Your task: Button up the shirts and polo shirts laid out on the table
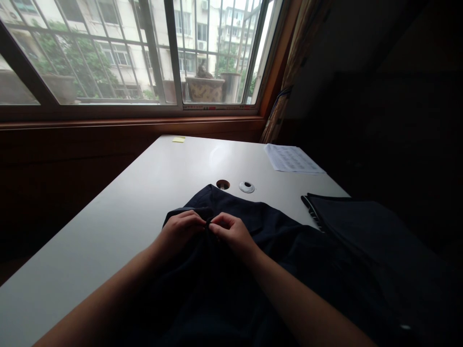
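Note:
A dark navy garment [275, 241] lies spread on the white desk [137, 193] in front of me. My left hand [181, 230] and my right hand [233, 231] meet at its upper middle, near the collar. Both hands have their fingers curled and pinched on the cloth, fingertips almost touching each other at a small dark fold or button between them. What exactly sits between the fingertips is too dark to make out.
A folded dark cloth [361, 217] lies at the right of the desk. A printed sheet of paper [292, 158] rests at the far right, a yellow sticky note [178, 140] at the far edge. A cable hole [223, 184] and its round cap [247, 187] sit beyond the garment. A barred window [137, 53] runs behind.

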A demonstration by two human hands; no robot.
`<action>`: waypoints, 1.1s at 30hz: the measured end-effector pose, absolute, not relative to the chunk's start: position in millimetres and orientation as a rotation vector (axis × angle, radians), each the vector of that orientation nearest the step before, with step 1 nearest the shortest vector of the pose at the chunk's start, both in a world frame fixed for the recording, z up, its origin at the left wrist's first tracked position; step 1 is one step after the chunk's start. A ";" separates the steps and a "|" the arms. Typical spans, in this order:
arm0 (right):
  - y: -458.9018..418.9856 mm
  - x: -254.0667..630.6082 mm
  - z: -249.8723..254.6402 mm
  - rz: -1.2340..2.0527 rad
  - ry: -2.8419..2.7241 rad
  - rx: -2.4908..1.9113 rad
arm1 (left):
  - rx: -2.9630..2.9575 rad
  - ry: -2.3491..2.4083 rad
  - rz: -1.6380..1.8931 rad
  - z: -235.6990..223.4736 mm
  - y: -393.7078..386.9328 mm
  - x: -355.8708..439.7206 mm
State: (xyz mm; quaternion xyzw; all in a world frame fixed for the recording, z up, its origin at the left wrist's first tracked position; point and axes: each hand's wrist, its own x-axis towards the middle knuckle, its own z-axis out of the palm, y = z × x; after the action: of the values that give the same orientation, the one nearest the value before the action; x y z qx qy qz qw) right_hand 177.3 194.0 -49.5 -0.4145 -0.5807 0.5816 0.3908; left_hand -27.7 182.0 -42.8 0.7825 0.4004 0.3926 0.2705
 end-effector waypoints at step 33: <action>196.6 176.7 -49.2 1.506 -1.423 -1.081 | 2.462 1.110 1.135 -41.6 174.8 -24.8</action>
State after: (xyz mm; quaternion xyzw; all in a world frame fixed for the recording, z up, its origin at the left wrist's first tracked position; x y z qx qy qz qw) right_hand 176.7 196.6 -49.2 -0.4256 -0.5602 0.5930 0.3916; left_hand -24.8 174.8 -41.6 0.8356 0.3768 0.3854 0.1059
